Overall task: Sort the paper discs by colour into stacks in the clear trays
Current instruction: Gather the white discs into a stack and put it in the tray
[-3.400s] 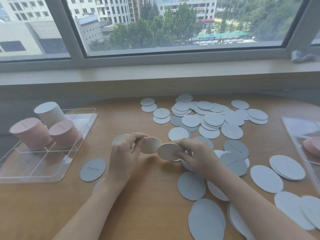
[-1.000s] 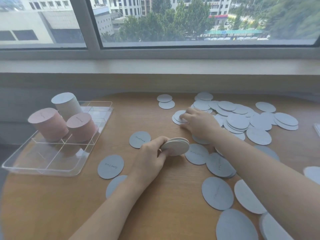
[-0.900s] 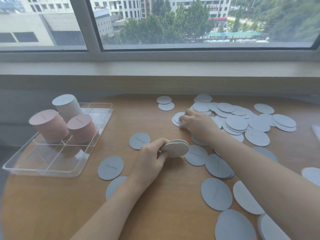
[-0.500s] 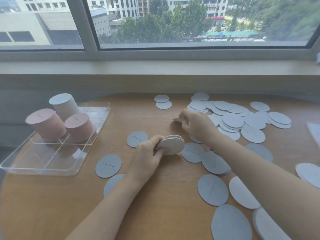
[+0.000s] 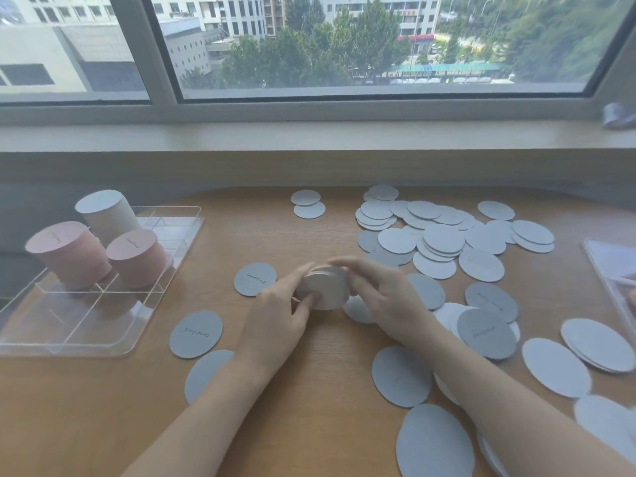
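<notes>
Two hands, left hand (image 5: pixel 275 318) and right hand (image 5: pixel 385 297), gripping small disc stack (image 5: pixel 323 287)

Upper-floor room in a city building, office or study likely, wooden desk (image 5: pixel 309 425) pushed against a wide window (image 5: pixel 344 46), deep pale sill (image 5: pixel 309 136), view down onto treetops, apartment blocks, parked cars and a street below
</notes>
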`<state>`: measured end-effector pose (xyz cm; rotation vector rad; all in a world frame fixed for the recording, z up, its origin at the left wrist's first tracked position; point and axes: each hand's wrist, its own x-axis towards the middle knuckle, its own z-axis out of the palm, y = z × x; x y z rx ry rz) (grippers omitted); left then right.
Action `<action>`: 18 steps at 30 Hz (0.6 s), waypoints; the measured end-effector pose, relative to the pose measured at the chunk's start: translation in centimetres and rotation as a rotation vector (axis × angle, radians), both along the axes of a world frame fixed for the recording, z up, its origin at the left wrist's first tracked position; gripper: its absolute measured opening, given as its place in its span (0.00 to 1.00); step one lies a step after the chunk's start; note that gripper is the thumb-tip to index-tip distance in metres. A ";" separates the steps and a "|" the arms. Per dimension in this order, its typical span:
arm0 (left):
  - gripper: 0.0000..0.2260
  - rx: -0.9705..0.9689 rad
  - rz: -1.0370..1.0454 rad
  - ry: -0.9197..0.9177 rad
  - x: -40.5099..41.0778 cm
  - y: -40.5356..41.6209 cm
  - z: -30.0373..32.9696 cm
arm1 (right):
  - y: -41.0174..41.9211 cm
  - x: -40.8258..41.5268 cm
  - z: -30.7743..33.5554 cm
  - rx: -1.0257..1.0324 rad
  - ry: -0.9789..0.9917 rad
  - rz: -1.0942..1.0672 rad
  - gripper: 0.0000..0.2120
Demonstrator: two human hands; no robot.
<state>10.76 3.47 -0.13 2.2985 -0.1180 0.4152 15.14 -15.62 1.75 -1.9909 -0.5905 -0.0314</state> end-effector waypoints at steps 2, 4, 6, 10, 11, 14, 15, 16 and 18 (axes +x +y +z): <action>0.15 0.037 -0.005 -0.011 0.0 -0.3 -0.1 | 0.2 -0.2 -0.4 -0.130 0.004 0.082 0.16; 0.13 0.090 0.017 -0.004 0.2 -0.4 -0.3 | 0.5 0.1 -1.1 -0.337 -0.140 0.081 0.23; 0.13 0.086 -0.009 0.009 0.3 -0.6 -0.3 | 0.8 0.6 -1.7 -0.454 -0.279 0.047 0.27; 0.14 0.015 -0.099 0.029 -0.1 -0.7 0.9 | 0.3 0.8 -1.7 -0.307 -0.283 -0.024 0.23; 0.14 -0.014 -0.078 0.023 0.0 -0.5 1.3 | -0.1 0.8 -1.5 -0.251 -0.275 -0.062 0.20; 0.10 -0.039 0.034 -0.032 2.9 0.8 2.7 | -1.5 1.3 -1.3 -0.159 -0.203 -0.172 0.16; 0.09 -0.001 0.056 -0.038 4.6 1.3 3.0 | -1.7 1.5 -1.4 -0.146 -0.175 -0.195 0.16; 0.10 0.045 0.060 -0.030 6.7 1.7 3.3 | -1.8 1.7 -1.5 -0.135 -0.146 -0.208 0.15; 0.13 0.120 0.055 0.032 10.9 2.1 3.6 | -1.8 1.9 -1.6 -0.105 -0.096 -0.224 0.14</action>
